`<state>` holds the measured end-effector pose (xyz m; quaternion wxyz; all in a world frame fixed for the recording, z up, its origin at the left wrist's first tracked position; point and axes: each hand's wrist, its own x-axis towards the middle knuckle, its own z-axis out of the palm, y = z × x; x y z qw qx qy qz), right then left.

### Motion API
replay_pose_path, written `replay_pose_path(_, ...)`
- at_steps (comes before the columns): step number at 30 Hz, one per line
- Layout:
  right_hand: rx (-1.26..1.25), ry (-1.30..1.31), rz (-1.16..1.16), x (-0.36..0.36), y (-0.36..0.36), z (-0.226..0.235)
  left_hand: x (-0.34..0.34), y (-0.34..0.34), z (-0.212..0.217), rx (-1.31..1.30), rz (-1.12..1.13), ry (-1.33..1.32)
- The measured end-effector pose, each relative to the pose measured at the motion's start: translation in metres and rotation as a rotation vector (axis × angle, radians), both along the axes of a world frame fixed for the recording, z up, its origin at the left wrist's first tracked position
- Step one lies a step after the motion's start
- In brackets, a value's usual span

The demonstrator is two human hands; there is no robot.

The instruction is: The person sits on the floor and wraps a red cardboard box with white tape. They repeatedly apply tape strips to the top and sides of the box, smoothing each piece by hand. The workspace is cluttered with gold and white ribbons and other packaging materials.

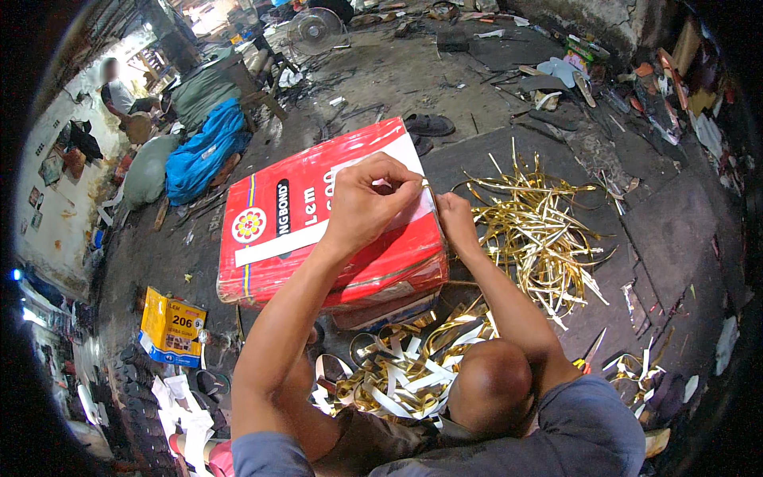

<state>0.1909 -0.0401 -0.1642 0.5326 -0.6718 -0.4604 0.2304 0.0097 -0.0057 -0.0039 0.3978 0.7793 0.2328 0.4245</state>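
In front of me a red cardboard box (274, 203) serves as a raised surface, with a long white strip (278, 245) lying slantwise across its top. Over the box's right part my left hand (369, 203) is closed, thumb and forefinger pinched together. A small pale, gold-edged bit shows by its fingertips, too small to name. Just beyond the box's right edge, my right hand (455, 219) is curled into a fist; whatever it may hold is hidden. The two hands are close but apart. Beside the right forearm lies a tangled heap of shiny gold strips (544, 230).
More gold and white strips (401, 374) lie near my knees. Orange-handled scissors (589, 354) are on the right, a yellow-and-blue carton (173, 326) on the left. Farther off are a dark sandal (430, 125), a blue bundle (208, 151), a fan (316, 30) and a seated person (121, 95).
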Motion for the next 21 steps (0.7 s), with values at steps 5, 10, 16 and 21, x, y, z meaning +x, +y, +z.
replay_pose_path(5,0.001,-0.045,-0.047,0.017,0.006,-0.080,0.005,0.000,0.006,-0.019,-0.016,0.003)
replay_pose_path(10,-0.141,-0.110,-0.063,0.024,-0.004,-0.133,0.001,-0.002,0.004,-0.023,0.005,0.013)
replay_pose_path(16,-0.166,-0.258,-0.025,0.028,-0.019,-0.206,0.005,-0.005,0.004,-0.098,-0.023,-0.017)
replay_pose_path(21,-0.217,0.008,-0.150,0.024,-0.022,-0.228,0.002,0.000,-0.002,-0.060,0.016,0.027)
